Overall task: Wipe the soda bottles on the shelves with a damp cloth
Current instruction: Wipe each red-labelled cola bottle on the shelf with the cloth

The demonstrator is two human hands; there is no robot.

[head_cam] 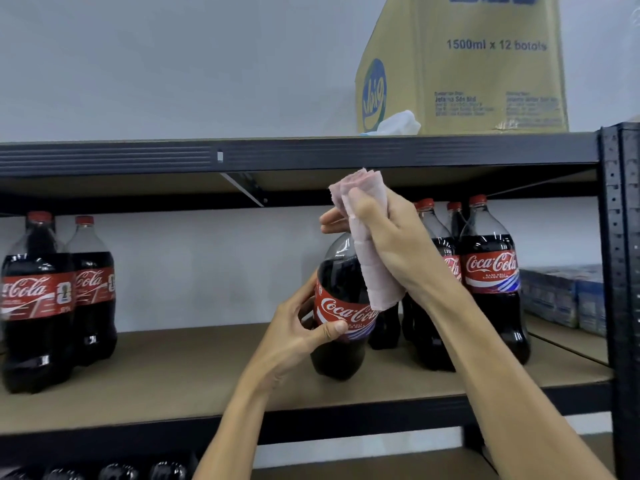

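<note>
A cola bottle (337,306) is held near the front of the middle shelf (173,386), roughly upright, with its base at the board; whether it rests there or is lifted cannot be told. Its red label is gripped by the left hand (304,327), the thumb laid across the front and the fingers curled round the far side. Its neck and cap are covered by a pink cloth (367,244), which is clutched in the right hand (391,237), fingers wrapped round the fabric; a folded tail hangs down over the bottle's shoulder. Just behind and to the right, a cluster (491,278) of red-capped bottles is stood. Well to the left, two bottles (34,299) are stood side by side. Blue packs (561,296) are stacked at the far right, beside the black post (620,271). On the top shelf (277,154) a yellow box (464,64) is seen. Dark bottle tops (117,471) are visible on the level below.
</note>
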